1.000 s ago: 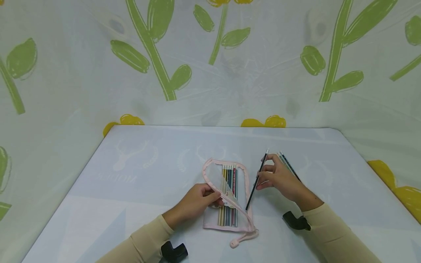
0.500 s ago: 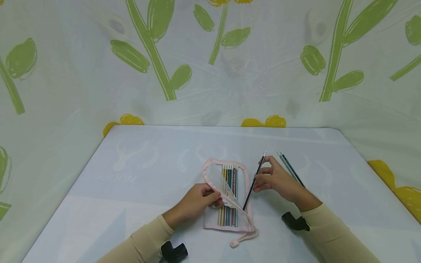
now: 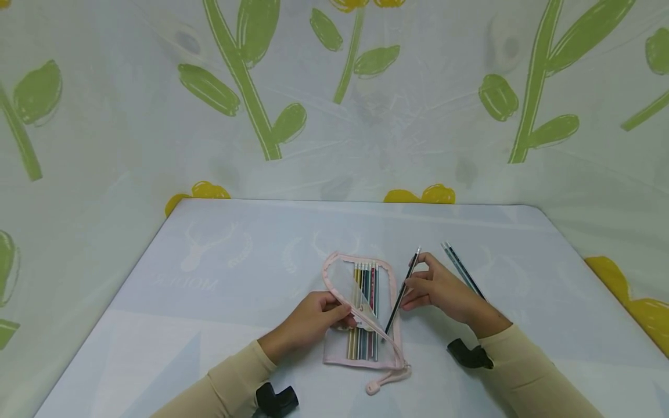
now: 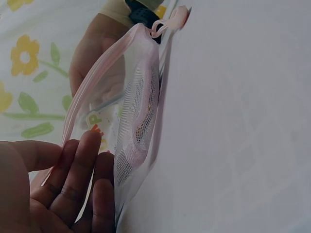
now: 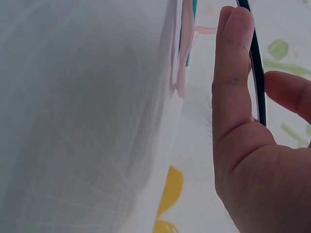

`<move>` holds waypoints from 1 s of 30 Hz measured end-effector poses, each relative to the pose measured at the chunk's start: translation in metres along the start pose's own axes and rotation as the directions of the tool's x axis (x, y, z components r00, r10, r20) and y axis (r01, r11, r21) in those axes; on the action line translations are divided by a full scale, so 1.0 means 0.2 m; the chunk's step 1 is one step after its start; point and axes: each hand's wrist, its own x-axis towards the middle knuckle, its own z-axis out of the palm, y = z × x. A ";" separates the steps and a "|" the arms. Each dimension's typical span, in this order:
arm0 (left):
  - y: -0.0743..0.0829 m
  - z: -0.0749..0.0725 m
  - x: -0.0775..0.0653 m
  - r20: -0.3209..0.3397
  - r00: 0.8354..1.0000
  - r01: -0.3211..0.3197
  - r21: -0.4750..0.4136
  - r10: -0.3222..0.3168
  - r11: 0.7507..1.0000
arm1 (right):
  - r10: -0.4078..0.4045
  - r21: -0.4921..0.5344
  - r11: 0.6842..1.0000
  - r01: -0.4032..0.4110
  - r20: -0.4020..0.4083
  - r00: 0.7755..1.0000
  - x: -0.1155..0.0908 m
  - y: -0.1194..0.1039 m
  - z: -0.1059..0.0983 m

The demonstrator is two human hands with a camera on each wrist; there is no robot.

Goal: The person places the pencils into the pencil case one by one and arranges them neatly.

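Observation:
A clear pencil pouch with pink edging (image 3: 349,364) lies on the table, several pencils (image 3: 367,290) side by side inside it. My left hand (image 3: 312,318) pinches the pouch's zippered edge and lifts it, so the mouth gapes; in the left wrist view the thumb and fingers grip that pink edge (image 4: 92,80). My right hand (image 3: 441,290) holds a dark pencil (image 3: 403,290) at a slant, its lower end at the pouch opening. The right wrist view shows the pencil (image 5: 257,68) between thumb and fingers.
Two loose pencils (image 3: 462,268) lie beyond my right hand on the white table (image 3: 251,255). A pink pull strap (image 3: 387,380) hangs off the pouch's near right corner. A flowered curtain (image 3: 407,133) stands behind the table.
My right hand has moved a little left and nearer, bringing the dark pencil's lower end from over the pouch's right edge into its opening. My left hand stays in place.

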 end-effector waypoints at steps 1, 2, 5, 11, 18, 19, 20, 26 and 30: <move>0.00 0.00 0.00 0.001 1.000 0.000 0.001 0.000 1.000 | 0.002 -0.004 1.000 -0.002 0.002 1.000 0.00 0.00 0.00; 0.00 0.00 0.00 0.002 1.000 -0.001 0.002 0.001 1.000 | 0.002 -0.007 1.000 -0.002 0.006 1.000 0.00 0.00 0.00; 0.00 0.00 0.00 0.000 1.000 0.002 0.006 -0.002 1.000 | 0.008 -0.016 1.000 -0.007 0.013 1.000 0.00 0.01 0.00; 0.00 0.00 0.00 -0.006 1.000 0.004 0.015 -0.004 1.000 | 0.021 -0.050 0.999 -0.019 0.038 0.999 0.01 0.01 0.00; 0.01 0.00 -0.01 -0.007 1.000 0.003 0.016 -0.003 1.000 | 0.046 -0.082 0.996 -0.039 0.086 0.995 0.02 0.03 0.00; 0.01 0.00 -0.01 -0.008 1.000 0.003 0.020 -0.002 1.000 | 0.044 -0.085 0.996 -0.036 0.095 0.994 0.02 0.03 0.00; 0.01 0.00 -0.01 -0.010 1.000 0.002 0.026 -0.001 1.000 | 0.045 -0.085 0.996 -0.036 0.103 0.994 0.03 0.03 0.00; 0.01 0.00 -0.01 -0.021 1.000 -0.003 0.072 0.005 0.997 | 0.077 -0.082 0.994 -0.067 0.128 0.989 0.04 0.03 0.01; 0.02 0.00 -0.01 -0.027 1.000 0.002 0.090 0.001 0.996 | 0.111 -0.112 0.989 -0.097 0.123 0.986 0.06 0.03 0.02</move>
